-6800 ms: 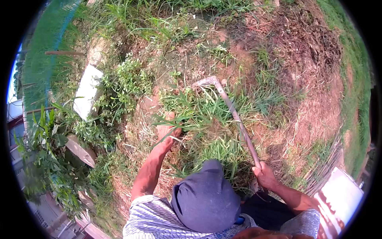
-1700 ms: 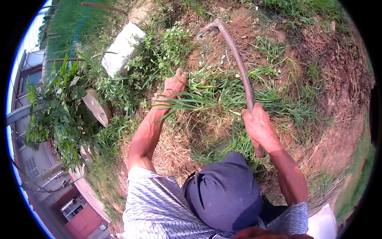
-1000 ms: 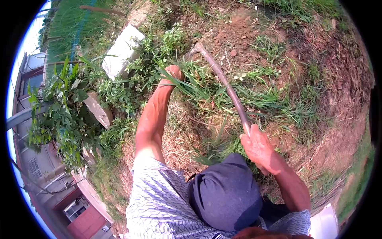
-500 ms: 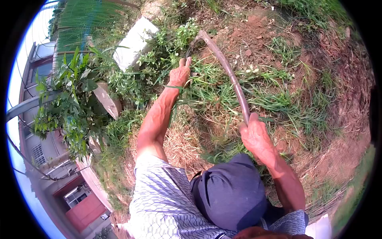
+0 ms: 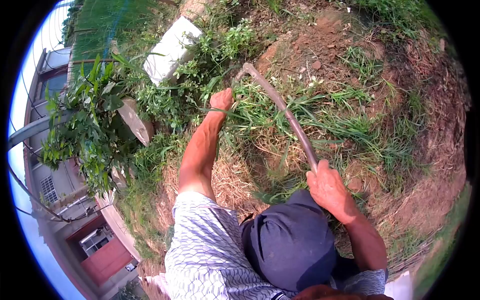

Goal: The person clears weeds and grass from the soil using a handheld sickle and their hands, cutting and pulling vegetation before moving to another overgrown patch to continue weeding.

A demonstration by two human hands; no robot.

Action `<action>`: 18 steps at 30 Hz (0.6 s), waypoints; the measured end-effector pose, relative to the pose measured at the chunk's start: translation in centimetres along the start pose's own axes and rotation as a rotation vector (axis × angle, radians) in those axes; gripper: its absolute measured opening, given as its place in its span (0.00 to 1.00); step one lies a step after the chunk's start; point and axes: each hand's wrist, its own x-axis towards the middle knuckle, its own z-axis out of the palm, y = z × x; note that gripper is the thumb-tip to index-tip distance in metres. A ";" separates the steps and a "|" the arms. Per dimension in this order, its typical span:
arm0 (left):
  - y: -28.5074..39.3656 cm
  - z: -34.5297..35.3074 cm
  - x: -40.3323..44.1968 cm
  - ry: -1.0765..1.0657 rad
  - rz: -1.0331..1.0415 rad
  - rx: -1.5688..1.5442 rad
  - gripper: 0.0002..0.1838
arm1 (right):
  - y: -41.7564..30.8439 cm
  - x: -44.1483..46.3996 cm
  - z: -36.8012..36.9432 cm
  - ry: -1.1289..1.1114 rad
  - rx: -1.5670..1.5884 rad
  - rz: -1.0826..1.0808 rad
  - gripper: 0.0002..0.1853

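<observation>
My right hand (image 5: 327, 187) is wrapped round the lower end of a long, curved wooden handle (image 5: 287, 114). The tool's head (image 5: 243, 73) points toward the left and touches the vegetation just above and right of my left hand. My left hand (image 5: 222, 100) is closed low among the weeds, and long green blades (image 5: 240, 114) lie against and beside it. Its fingertips are partly hidden, so what it grips is hard to make out, though grass comes out around it. Cut or flattened grass (image 5: 345, 125) spreads to the right.
A white block (image 5: 172, 50) lies among leafy weeds at the upper left, with a flat stone (image 5: 135, 121) below it. A leafy shrub (image 5: 92, 132) and a building (image 5: 100, 250) are at the left. Bare reddish soil (image 5: 320, 42) shows at the top; a dark cap (image 5: 290, 242) covers the lower middle.
Since half a second ago, the tool's head has come down and left, closer to my left hand. My right hand has moved slightly down, and my left hand's raised fingers have closed.
</observation>
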 end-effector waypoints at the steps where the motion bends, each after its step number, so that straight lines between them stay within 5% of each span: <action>1: 0.0 -0.8 -0.8 0.119 0.101 -0.091 0.06 | 1.8 -1.8 -0.4 -0.018 -0.075 0.038 0.15; 2: 0.3 -1.8 -1.7 0.238 0.199 -0.183 0.06 | 3.7 -3.5 -0.9 -0.039 -0.151 0.074 0.15; 3: 1.1 -3.3 -2.9 0.016 0.105 -0.153 0.09 | 3.1 -5.9 -2.8 -0.078 -0.068 0.264 0.15; 5: 5.3 -5.9 -6.3 -0.228 -0.006 -0.267 0.06 | 8.9 -10.5 -3.1 -0.015 -0.204 0.154 0.15; 7: 8.9 -7.3 -11.0 -0.142 0.170 -0.513 0.06 | 9.7 -13.5 -5.6 -0.056 -0.133 0.199 0.16; 9: 12.1 -10.0 -13.4 -0.408 0.116 -0.449 0.09 | 9.4 -14.7 -6.7 -0.065 -0.067 0.255 0.16; 11: 11.9 -10.2 -14.4 -0.423 0.224 -0.479 0.13 | 8.4 -15.2 -7.6 -0.062 -0.031 0.323 0.17; 14: 12.4 -12.4 -12.9 -0.261 0.370 -0.452 0.19 | 9.1 -14.0 -7.5 -0.017 0.186 0.356 0.14; 18: 14.5 -15.9 -6.1 0.017 0.187 -0.639 0.18 | 8.9 -11.3 -7.6 0.211 0.590 0.394 0.16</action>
